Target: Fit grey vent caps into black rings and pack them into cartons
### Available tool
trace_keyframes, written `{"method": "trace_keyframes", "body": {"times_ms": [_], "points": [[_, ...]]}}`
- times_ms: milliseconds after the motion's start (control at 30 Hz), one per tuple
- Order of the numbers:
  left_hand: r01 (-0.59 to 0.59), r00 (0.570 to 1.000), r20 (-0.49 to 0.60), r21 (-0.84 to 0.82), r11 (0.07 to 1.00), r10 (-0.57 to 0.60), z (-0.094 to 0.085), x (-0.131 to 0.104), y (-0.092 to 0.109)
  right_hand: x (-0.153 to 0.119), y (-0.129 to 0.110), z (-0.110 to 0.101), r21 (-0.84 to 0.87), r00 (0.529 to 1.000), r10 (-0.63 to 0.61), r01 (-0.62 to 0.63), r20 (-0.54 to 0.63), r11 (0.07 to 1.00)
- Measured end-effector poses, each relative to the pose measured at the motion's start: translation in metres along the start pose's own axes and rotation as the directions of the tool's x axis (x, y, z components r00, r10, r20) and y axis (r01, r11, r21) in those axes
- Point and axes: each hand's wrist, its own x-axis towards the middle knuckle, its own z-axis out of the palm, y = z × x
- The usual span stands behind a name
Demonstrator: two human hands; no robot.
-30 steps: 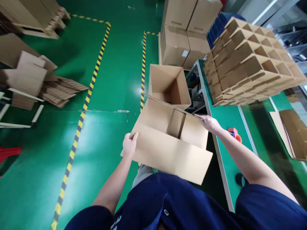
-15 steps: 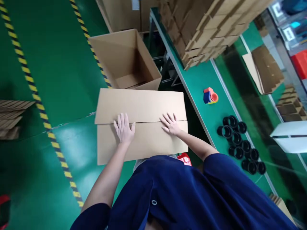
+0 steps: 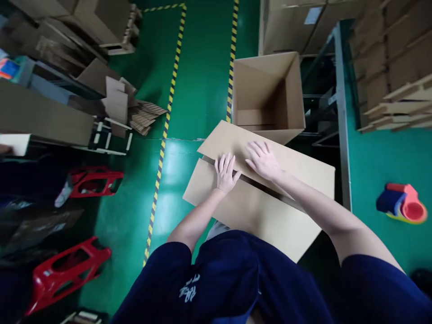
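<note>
Your left hand (image 3: 225,174) and right hand (image 3: 264,161) are on one carton's (image 3: 270,220) two flaps (image 3: 312,173), fingers spread, gripping nothing. One open box (image 3: 261,87) beyond. One white label (image 3: 313,15), unreadable.

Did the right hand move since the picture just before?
Yes, the right hand moved left, farther from the edge of the green table.

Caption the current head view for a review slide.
Left hand and right hand on two carton flaps, an open box beyond them.
</note>
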Motion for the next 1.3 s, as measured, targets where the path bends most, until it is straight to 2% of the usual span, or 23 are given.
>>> {"method": "trace_keyframes", "body": {"times_ms": [33, 67, 100, 133, 167, 200, 233, 333, 367, 467, 567, 633, 700, 800, 867, 1033, 1200, 1300], "points": [[0.079, 0.993, -0.086, 0.002, 0.997, -0.079, -0.002, -0.003, -0.008, 0.042, -0.011, 0.008, 0.039, 0.994, -0.093, 0.091, 0.048, 0.995], [0.197, 0.964, -0.183, -0.001, 0.980, -0.194, -0.005, -0.007, -0.019, 0.082, -0.025, 0.017, 0.085, 0.983, -0.161, 0.154, 0.089, 0.984], [0.343, 0.905, -0.260, -0.017, 0.939, -0.336, -0.011, -0.010, -0.032, 0.119, -0.039, 0.028, 0.132, 0.972, -0.202, 0.186, 0.122, 0.974], [0.486, 0.828, -0.299, -0.044, 0.873, -0.475, -0.017, -0.013, -0.046, 0.150, -0.053, 0.039, 0.177, 0.963, -0.222, 0.195, 0.152, 0.965], [0.600, 0.750, -0.297, -0.071, 0.797, -0.591, -0.023, -0.017, -0.062, 0.176, -0.065, 0.050, 0.217, 0.954, -0.233, 0.191, 0.188, 0.957], [0.678, 0.691, -0.262, -0.089, 0.730, -0.674, -0.029, -0.020, -0.077, 0.195, -0.074, 0.060, 0.245, 0.938, -0.249, 0.189, 0.240, 0.951], [0.720, 0.660, -0.209, -0.097, 0.687, -0.722, -0.033, -0.023, -0.091, 0.209, -0.080, 0.069, 0.261, 0.912, -0.278, 0.201, 0.303, 0.944], [0.747, 0.650, -0.102, -0.100, 0.657, -0.754, -0.036, -0.027, -0.122, 0.219, -0.083, 0.088, 0.245, 0.810, -0.395, 0.316, 0.433, 0.917], [0.755, 0.642, -0.091, -0.100, 0.648, -0.761, -0.033, -0.027, -0.128, 0.216, -0.081, 0.093, 0.224, 0.799, -0.418, 0.354, 0.432, 0.908], [0.776, 0.617, -0.073, -0.110, 0.621, -0.784, -0.020, -0.023, -0.137, 0.199, -0.074, 0.105, 0.153, 0.828, -0.423, 0.395, 0.369, 0.906], [0.774, 0.615, -0.078, -0.136, 0.619, -0.785, -0.014, -0.020, -0.142, 0.184, -0.072, 0.120, 0.121, 0.838, -0.424, 0.408, 0.343, 0.905], [0.750, 0.636, -0.103, -0.152, 0.644, -0.765, -0.015, -0.022, -0.144, 0.176, -0.071, 0.132, 0.122, 0.846, -0.424, 0.407, 0.323, 0.905], [0.697, 0.689, -0.124, -0.161, 0.699, -0.714, -0.019, -0.025, -0.142, 0.172, -0.070, 0.141, 0.133, 0.858, -0.414, 0.392, 0.304, 0.910], [0.581, 0.793, -0.105, -0.161, 0.798, -0.599, -0.019, -0.028, -0.129, 0.172, -0.065, 0.146, 0.162, 0.880, -0.388, 0.356, 0.274, 0.920], [0.539, 0.828, -0.093, -0.137, 0.831, -0.552, -0.015, -0.029, -0.115, 0.175, -0.062, 0.144, 0.172, 0.910, -0.346, 0.312, 0.229, 0.934], [0.572, 0.813, -0.090, -0.060, 0.818, -0.576, -0.006, -0.030, -0.087, 0.185, -0.058, 0.135, 0.178, 0.945, -0.282, 0.253, 0.166, 0.951], [0.598, 0.796, -0.081, -0.055, 0.800, -0.600, -0.004, -0.027, -0.080, 0.186, -0.063, 0.144, 0.111, 0.953, -0.205, 0.184, 0.221, 0.977], [0.605, 0.791, -0.067, -0.051, 0.794, -0.608, -0.003, -0.027, -0.078, 0.184, -0.065, 0.152, 0.090, 0.961, -0.190, 0.175, 0.200, 0.980]]}}
